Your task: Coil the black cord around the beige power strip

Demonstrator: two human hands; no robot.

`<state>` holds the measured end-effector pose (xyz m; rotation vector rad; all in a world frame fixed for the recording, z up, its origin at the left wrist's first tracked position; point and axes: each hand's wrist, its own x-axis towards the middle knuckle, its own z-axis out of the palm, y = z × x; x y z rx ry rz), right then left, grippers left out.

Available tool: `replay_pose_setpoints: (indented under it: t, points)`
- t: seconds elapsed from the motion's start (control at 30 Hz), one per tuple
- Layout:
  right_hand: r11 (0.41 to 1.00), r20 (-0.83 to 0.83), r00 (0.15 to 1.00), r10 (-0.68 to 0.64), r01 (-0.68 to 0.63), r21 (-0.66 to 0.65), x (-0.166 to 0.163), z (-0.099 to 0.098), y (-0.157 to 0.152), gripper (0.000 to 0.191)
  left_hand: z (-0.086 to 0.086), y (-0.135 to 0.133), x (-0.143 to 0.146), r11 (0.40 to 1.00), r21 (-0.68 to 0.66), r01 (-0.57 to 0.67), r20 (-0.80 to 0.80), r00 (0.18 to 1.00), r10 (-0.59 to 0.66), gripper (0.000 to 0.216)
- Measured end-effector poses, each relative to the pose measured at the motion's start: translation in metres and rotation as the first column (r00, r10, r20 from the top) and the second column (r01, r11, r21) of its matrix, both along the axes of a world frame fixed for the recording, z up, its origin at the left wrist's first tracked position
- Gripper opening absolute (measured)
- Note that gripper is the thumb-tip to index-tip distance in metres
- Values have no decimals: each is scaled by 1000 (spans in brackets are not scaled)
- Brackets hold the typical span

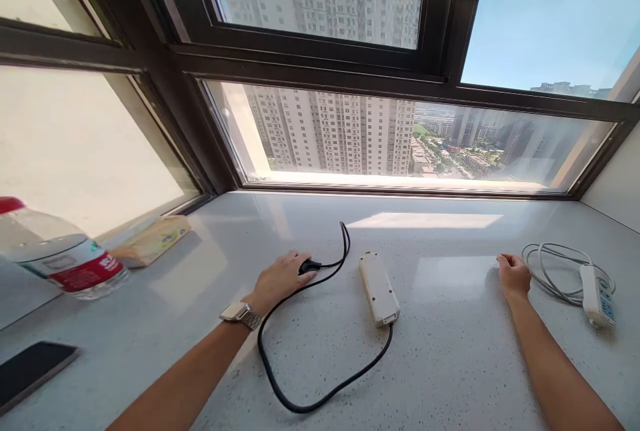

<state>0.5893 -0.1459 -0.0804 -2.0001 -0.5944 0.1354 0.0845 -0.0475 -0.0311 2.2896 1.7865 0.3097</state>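
Observation:
My left hand (283, 279), with a metal wristwatch (241, 314) on its wrist, is closed round a black plug (310, 266) just above or on the white speckled counter. From the plug a black cable (270, 368) runs in a loop to a white power strip (379, 288), whose flat side with screw holes faces up. Well to the right, my right hand (514, 274) rests on the counter with its fingers curled together. A tiny dark spot shows at its fingertips, too small to name. Beside it lies a coiled grey cable (555, 292) with a second, smaller power strip (598, 296).
At the left stand a large clear bottle (75, 264) with a red label and a pack of tissues (155, 239). A dark phone (37, 368) lies at the near left. Dark-framed windows (320, 74) border the counter's back, and a white wall (613, 181) its right.

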Motion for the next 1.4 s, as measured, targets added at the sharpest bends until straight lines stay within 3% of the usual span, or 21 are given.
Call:
replay_pose_setpoints:
  t: [0.1, 0.2, 0.33, 0.43, 0.5, 0.57, 0.63, 0.7, 0.73, 0.77, 0.8, 0.83, 0.97, 1.07, 1.17, 1.27, 1.33, 1.4]
  points:
    - [1000, -10, 1000, -3, 3, 15, 1, 0, -1, 34, 12, 13, -3, 998, -44, 45, 109, 993, -40, 37]
    - [999, -29, 1000, -11, 12, 47, 2, -1, 0, 33, 44, 18, -9, 996, 69, -60, 403, 915, 27, 39]
    - [992, -75, 996, 52, -43, 117, -15, 7, 6, 35, 100, 6, 10, 948, 232, -217, 810, 583, -65, 45]
    - [938, -62, 955, 291, -272, 215, -61, 34, 10, 42, 126, -18, 53, 895, 389, -216, 903, 282, -325, 43]
    - [745, 64, 802, 594, -578, 332, -103, 62, 8, 51, 129, -40, 88, 901, 426, -81, 902, 116, -416, 47]
    - [524, 210, 596, 775, -791, 316, -146, 88, 3, 61, 124, -61, 119, 904, 427, 36, 904, -41, -425, 47]
    - [229, 208, 292, 933, -931, 283, -181, 107, -2, 71, 114, -79, 140, 904, 402, 148, 909, -181, -375, 49]
    - [-111, 21, -111, 994, -929, 353, -203, 113, -6, 71, 106, -88, 148, 911, 383, 154, 902, -277, -332, 47]
    - [-207, -87, -268, 960, -880, 426, -209, 113, -7, 72, 104, -90, 147, 919, 374, 127, 895, -309, -322, 46]
    - [-242, -185, -377, 908, -829, 503, -213, 110, -8, 74, 102, -89, 143, 926, 367, 88, 889, -327, -321, 45]
    - [-219, -264, -432, 862, -789, 575, -215, 108, -9, 76, 102, -88, 138, 931, 363, 45, 885, -331, -329, 44]
    - [-160, -323, -447, 834, -757, 634, -216, 106, -11, 77, 102, -85, 132, 932, 362, 3, 885, -317, -342, 45]
    - [98, -417, -414, 809, -605, 790, -219, 111, -19, 74, 107, -77, 115, 913, 394, -101, 904, -134, -405, 47]
    - [202, -422, -388, 819, -495, 845, -218, 123, -27, 63, 108, -78, 114, 902, 420, -97, 904, -48, -426, 47]
    - [262, -415, -317, 853, -428, 865, -210, 135, -34, 48, 108, -80, 115, 911, 385, -146, 919, -35, -393, 50]
    - [254, -356, -125, 926, -493, 832, -201, 142, -39, 39, 109, -82, 115, 948, 264, -179, 947, -140, -290, 56]
    - [220, -236, 54, 970, -607, 763, -201, 144, -42, 42, 111, -82, 116, 977, 160, -139, 939, -283, -194, 46]
    - [177, -88, 158, 983, -731, 659, -206, 143, -46, 48, 112, -81, 118, 997, 50, -64, 899, -432, -73, 31]
